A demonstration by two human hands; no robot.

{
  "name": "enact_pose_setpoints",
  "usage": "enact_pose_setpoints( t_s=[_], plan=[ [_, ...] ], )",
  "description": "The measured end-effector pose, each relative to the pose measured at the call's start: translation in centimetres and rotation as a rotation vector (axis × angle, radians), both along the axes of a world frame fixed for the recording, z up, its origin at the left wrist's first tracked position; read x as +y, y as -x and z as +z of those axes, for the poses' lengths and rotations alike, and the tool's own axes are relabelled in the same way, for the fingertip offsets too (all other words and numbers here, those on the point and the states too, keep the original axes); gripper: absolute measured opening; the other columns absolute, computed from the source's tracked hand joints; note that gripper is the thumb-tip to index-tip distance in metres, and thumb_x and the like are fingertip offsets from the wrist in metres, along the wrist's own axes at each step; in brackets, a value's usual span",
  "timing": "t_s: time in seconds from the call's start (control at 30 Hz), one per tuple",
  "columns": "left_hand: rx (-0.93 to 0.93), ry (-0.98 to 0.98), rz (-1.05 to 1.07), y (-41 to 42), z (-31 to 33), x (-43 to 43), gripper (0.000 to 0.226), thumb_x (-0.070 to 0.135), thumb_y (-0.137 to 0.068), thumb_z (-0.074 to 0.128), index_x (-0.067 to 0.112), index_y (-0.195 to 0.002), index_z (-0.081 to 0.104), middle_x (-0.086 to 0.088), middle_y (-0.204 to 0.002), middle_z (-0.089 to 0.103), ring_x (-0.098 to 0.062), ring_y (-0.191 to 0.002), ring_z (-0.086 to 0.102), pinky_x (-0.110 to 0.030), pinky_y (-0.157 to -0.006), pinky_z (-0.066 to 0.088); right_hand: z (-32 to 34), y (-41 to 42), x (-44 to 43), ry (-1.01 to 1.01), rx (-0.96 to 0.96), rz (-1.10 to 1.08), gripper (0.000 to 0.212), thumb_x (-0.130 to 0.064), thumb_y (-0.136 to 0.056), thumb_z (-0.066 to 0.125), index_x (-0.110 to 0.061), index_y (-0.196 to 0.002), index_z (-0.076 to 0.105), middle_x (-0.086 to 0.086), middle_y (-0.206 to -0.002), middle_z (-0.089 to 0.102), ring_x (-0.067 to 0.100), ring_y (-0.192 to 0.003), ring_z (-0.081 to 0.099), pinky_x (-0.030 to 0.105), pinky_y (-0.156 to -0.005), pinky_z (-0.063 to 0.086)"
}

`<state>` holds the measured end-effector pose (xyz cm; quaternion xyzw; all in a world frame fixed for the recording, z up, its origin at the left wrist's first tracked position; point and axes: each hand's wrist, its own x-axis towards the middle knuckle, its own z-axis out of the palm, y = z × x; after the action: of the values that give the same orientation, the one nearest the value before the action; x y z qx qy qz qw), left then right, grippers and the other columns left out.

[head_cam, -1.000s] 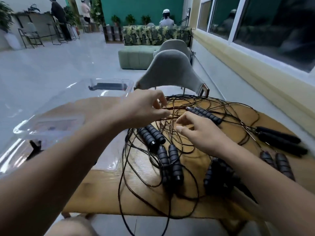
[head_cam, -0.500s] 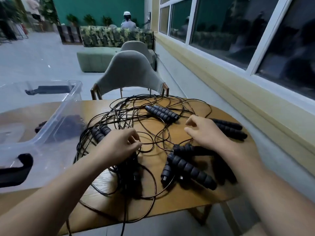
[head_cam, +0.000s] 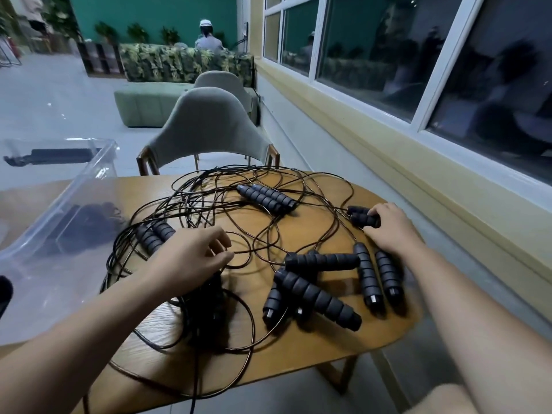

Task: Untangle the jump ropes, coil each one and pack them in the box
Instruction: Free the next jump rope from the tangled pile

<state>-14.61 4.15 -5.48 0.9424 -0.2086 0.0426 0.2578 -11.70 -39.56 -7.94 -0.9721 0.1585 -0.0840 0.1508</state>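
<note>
Several black jump ropes lie tangled on the wooden table (head_cam: 298, 357), their thin cords (head_cam: 209, 201) looping over each other. Ribbed black handles lie in pairs: at the far middle (head_cam: 265, 197), at the left (head_cam: 153, 234), in a front heap (head_cam: 316, 291) and at the right (head_cam: 376, 276). My left hand (head_cam: 188, 261) rests on the tangle, and its thumb and fingers pinch a cord loop. My right hand (head_cam: 388, 231) grips a pair of handles (head_cam: 361, 218) near the table's right edge. The clear plastic box (head_cam: 77, 192) stands at the left with something dark inside.
A grey chair (head_cam: 209, 127) is pushed against the table's far side. A yellow wall and window sill (head_cam: 418, 162) run close along the right. Some cords hang over the table's front edge. People stand and sit far back in the room.
My right hand has moved right from the middle of the tangle and has taken hold of the handle pair near the right edge. My left hand has stayed on the cords.
</note>
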Motion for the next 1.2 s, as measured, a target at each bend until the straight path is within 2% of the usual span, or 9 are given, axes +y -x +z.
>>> enact_pose_setpoints(
  t_s=[0.1, 0.27, 0.43, 0.6, 0.7, 0.87, 1.03, 1.13, 1.2],
  plan=[
    [0.006, 0.018, 0.008, 0.0, 0.1, 0.1, 0.011, 0.043, -0.094, 0.075, 0.034, -0.099, 0.070, 0.019, -0.086, 0.072, 0.007, -0.081, 0.066, -0.027, -0.077, 0.059, 0.1, -0.5, -0.2, 0.057, 0.004, -0.020, 0.028, -0.029, -0.089, 0.075, -0.027, -0.115, 0.062, 0.005, -0.134, 0.053, 0.031, -0.129, 0.049, 0.043, -0.108, 0.039],
    [-0.009, 0.047, 0.001, 0.3, 0.3, -0.1, 0.009, 0.041, -0.095, 0.075, 0.034, -0.098, 0.071, 0.019, -0.084, 0.073, 0.009, -0.081, 0.065, -0.024, -0.074, 0.057, 0.6, -0.7, 0.0, 0.142, 0.006, 0.000, 0.028, -0.038, -0.098, 0.071, -0.022, -0.120, 0.062, 0.006, -0.138, 0.052, 0.029, -0.133, 0.044, 0.046, -0.112, 0.033],
    [-0.038, 0.092, -0.009, 0.5, 0.8, -0.3, 0.010, 0.038, -0.095, 0.074, 0.032, -0.102, 0.071, 0.019, -0.083, 0.073, 0.007, -0.082, 0.067, -0.025, -0.075, 0.058, 4.0, 0.5, 1.8, 0.141, -0.053, 0.040, 0.024, -0.041, -0.106, 0.061, -0.021, -0.118, 0.058, 0.005, -0.124, 0.063, 0.031, -0.120, 0.054, 0.046, -0.103, 0.040],
    [-0.076, 0.128, -0.022, 0.6, 1.0, -0.5, 0.013, 0.037, -0.094, 0.076, 0.034, -0.105, 0.070, 0.020, -0.085, 0.072, 0.006, -0.084, 0.067, -0.022, -0.075, 0.054, 6.4, 2.4, 3.8, -0.101, -0.103, 0.115, 0.019, -0.039, -0.107, 0.062, -0.023, -0.115, 0.059, 0.002, -0.114, 0.064, 0.022, -0.102, 0.058, 0.038, -0.079, 0.042],
    [-0.091, 0.152, -0.039, 1.0, 1.3, -0.7, 0.021, 0.036, -0.094, 0.076, 0.034, -0.113, 0.068, 0.019, -0.091, 0.073, 0.007, -0.087, 0.068, -0.021, -0.077, 0.054, 8.2, 3.5, 5.6, -0.167, -0.187, 0.196, 0.017, -0.039, -0.106, 0.063, -0.024, -0.114, 0.061, -0.001, -0.109, 0.065, 0.022, -0.102, 0.059, 0.036, -0.080, 0.040],
    [-0.078, 0.285, -0.039, 1.8, 2.0, -1.2, 0.034, 0.032, -0.094, 0.078, 0.036, -0.124, 0.064, 0.019, -0.104, 0.073, 0.007, -0.096, 0.069, -0.025, -0.085, 0.059, 9.8, 5.8, 10.0, -0.319, -0.229, 0.399, 0.015, -0.046, -0.104, 0.065, -0.033, -0.113, 0.063, -0.012, -0.106, 0.069, 0.013, -0.100, 0.066, 0.038, -0.085, 0.051],
    [-0.030, 0.479, -0.011, 2.2, 2.4, -1.5, 0.061, 0.039, -0.091, 0.081, 0.039, -0.144, 0.050, 0.021, -0.133, 0.066, 0.008, -0.117, 0.064, -0.026, -0.096, 0.057, 11.5, 9.0, 15.1, -0.410, -0.225, 0.625, 0.014, -0.036, -0.107, 0.062, -0.028, -0.119, 0.063, -0.012, -0.105, 0.068, -0.005, -0.094, 0.061, 0.012, -0.074, 0.043],
    [0.004, 0.555, -0.030, 2.1, 2.5, -1.6, 0.068, 0.040, -0.092, 0.079, 0.041, -0.151, 0.044, 0.021, -0.145, 0.059, 0.007, -0.130, 0.057, -0.030, -0.103, 0.055, 11.8, 10.1, 17.3, -0.544, -0.233, 0.763, 0.017, -0.036, -0.105, 0.063, -0.027, -0.120, 0.065, -0.006, -0.107, 0.072, 0.007, -0.101, 0.067, 0.023, -0.083, 0.051],
    [0.067, 0.624, -0.071, 2.2, 2.5, -1.6, 0.057, 0.036, -0.098, 0.073, 0.041, -0.149, 0.048, 0.019, -0.145, 0.061, 0.002, -0.134, 0.056, -0.038, -0.109, 0.053, 11.8, 10.4, 18.2, -0.642, -0.223, 0.834, 0.023, -0.038, -0.103, 0.062, -0.023, -0.121, 0.065, -0.003, -0.109, 0.073, 0.014, -0.102, 0.070, 0.027, -0.086, 0.056]
  ],
)
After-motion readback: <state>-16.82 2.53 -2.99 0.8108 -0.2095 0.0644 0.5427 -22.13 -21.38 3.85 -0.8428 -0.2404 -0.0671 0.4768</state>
